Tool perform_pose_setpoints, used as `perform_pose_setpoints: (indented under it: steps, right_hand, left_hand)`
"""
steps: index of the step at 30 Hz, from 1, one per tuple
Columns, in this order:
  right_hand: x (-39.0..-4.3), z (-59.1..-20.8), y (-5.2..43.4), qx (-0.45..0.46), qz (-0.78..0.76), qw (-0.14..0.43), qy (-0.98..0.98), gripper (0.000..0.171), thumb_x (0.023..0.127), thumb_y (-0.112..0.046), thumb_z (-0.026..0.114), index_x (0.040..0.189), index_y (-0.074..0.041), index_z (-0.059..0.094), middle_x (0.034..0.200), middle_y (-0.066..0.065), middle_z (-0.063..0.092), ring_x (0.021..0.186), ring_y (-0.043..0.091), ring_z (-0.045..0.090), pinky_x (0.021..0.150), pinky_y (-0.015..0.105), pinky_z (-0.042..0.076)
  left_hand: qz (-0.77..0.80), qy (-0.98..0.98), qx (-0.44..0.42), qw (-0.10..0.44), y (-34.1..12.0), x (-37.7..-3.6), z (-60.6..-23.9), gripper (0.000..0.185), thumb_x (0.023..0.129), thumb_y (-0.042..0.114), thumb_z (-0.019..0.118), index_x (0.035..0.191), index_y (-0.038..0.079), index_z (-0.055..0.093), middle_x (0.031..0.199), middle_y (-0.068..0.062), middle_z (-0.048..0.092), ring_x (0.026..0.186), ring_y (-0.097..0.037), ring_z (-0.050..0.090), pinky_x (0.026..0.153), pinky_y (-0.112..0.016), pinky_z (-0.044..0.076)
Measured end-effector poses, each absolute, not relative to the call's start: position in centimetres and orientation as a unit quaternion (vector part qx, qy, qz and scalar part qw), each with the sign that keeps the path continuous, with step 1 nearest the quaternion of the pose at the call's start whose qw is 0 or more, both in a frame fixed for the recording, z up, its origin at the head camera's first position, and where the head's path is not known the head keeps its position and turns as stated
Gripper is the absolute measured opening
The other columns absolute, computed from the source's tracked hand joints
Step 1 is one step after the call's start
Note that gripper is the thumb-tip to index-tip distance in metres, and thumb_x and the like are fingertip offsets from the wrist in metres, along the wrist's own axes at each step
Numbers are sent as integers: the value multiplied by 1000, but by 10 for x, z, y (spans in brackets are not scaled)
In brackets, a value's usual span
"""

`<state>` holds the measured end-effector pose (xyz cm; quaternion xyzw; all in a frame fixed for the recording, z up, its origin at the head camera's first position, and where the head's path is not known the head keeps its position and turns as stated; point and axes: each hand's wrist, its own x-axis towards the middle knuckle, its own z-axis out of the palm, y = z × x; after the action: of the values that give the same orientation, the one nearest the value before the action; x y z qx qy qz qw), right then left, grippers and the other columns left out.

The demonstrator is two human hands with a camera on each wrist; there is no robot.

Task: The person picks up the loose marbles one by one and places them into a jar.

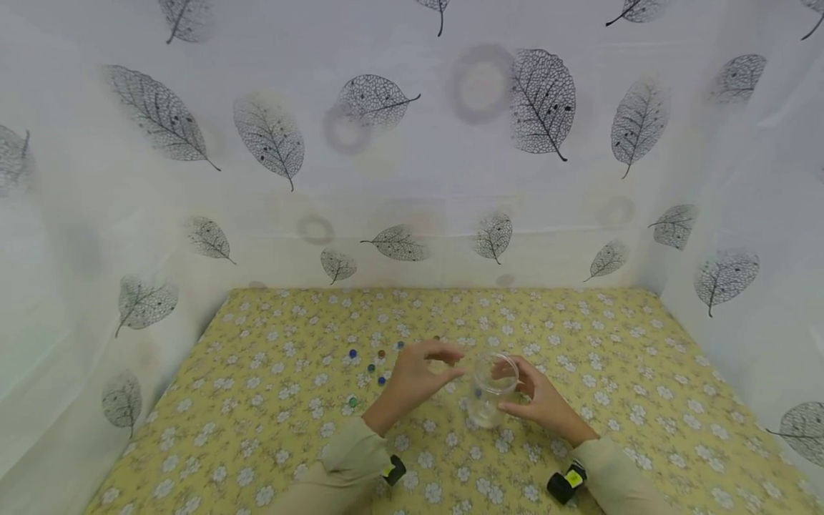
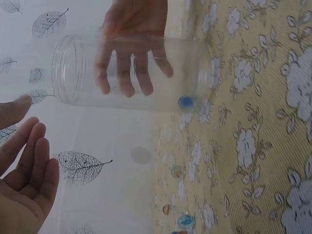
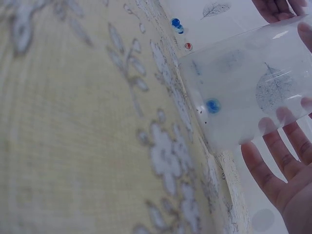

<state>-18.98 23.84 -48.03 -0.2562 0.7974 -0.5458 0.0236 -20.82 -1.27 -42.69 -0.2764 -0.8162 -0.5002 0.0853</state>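
The right hand [image 1: 541, 400] holds a clear plastic jar [image 1: 491, 390] that stands on the yellow flowered tablecloth [image 1: 644, 372], its fingers curled round the far side of the wall and seen through the plastic from the left wrist view, the thumb on the near side. The jar is open at the top, with a threaded rim, and one blue marble [image 2: 185, 102] lies at its bottom against the wall; nothing else shows inside. The left hand [image 1: 415, 375] hovers just beside the jar's mouth, apart from it, with thumb and forefinger brought close together; whether they pinch anything cannot be told from the head view, and in the left wrist view the fingers [image 2: 30, 165] lie fairly straight, side by side, with nothing visible in them. To the left of that hand several loose marbles [image 1: 370, 366] lie scattered on the cloth, blue, green and reddish ones, near each other but apart from the jar. Both forearms wear beige sleeves [image 1: 347, 458], and a small black device with a yellow patch sits at each wrist [image 1: 566, 483]. White curtains printed with grey leaves [image 1: 541, 100] close off the table on three sides.
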Motion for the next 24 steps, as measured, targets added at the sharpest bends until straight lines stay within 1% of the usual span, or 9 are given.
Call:
perform_pose_setpoints:
  steps: [1,4,8,11,12,14,18,20,24]
  right_hand:
    - [-190,-481,238,-255,-543,23,799,66,84,-3,68,139,4,33,128,25,48,111,7,56,89,22,50]
    - [-190,-481,238,-251,-539,24,804,66,84,-2,67,139,5,33,127,25,48,110,13,58,88,24,50]
    - [-189,-480,238,-238,-536,32,809,65,84,-1,67,140,1,34,128,23,48,111,24,58,88,25,50]
    - [-188,-479,238,-230,-537,39,811,65,84,-1,67,141,-3,34,130,22,48,112,29,57,89,25,50]
    - [-188,-478,238,-231,-537,41,810,65,84,-1,66,141,-3,34,130,22,47,112,30,57,89,25,50]
    - [-188,-478,238,-232,-538,42,809,65,84,-1,66,141,-3,34,130,22,47,113,31,56,89,26,50]
    - [-189,-479,239,-236,-540,42,807,64,84,0,66,140,-2,35,130,22,48,113,30,56,89,25,50]
    - [-189,-479,239,-238,-539,40,807,64,84,0,66,140,-2,35,130,21,48,113,30,56,89,25,50]
    - [-189,-479,239,-242,-538,36,807,64,84,0,66,140,-1,35,129,22,48,113,24,57,89,24,50]
  left_hand:
    - [-502,-817,-271,82,-16,-208,-427,21,79,18,76,99,13,73,98,0,72,86,-16,66,81,-29,54]
    - [-504,-824,-249,68,-28,-206,-429,22,79,18,75,100,15,72,99,1,71,89,-18,66,79,-28,53]
    - [-496,-835,-229,56,-47,-205,-432,23,80,17,75,102,15,72,98,0,72,90,-20,65,79,-28,53]
    - [-487,-844,-219,59,-62,-205,-433,22,79,16,76,100,14,72,98,-2,71,89,-22,65,79,-35,54]
    - [-482,-847,-214,61,-68,-205,-434,21,79,16,76,99,15,72,98,-1,71,89,-21,65,79,-36,54]
    - [-476,-852,-208,66,-79,-205,-436,21,79,17,76,99,16,72,98,-1,71,89,-20,65,80,-40,54]
    - [-470,-858,-196,72,-101,-207,-441,23,78,15,75,101,18,71,100,2,71,91,-20,66,82,-42,53]
    - [-476,-856,-188,67,-110,-208,-442,25,77,11,76,101,17,71,102,1,70,91,-22,66,84,-44,53]
    - [-481,-857,-179,52,-126,-209,-445,25,77,10,76,101,18,71,104,0,70,92,-22,66,84,-46,53]
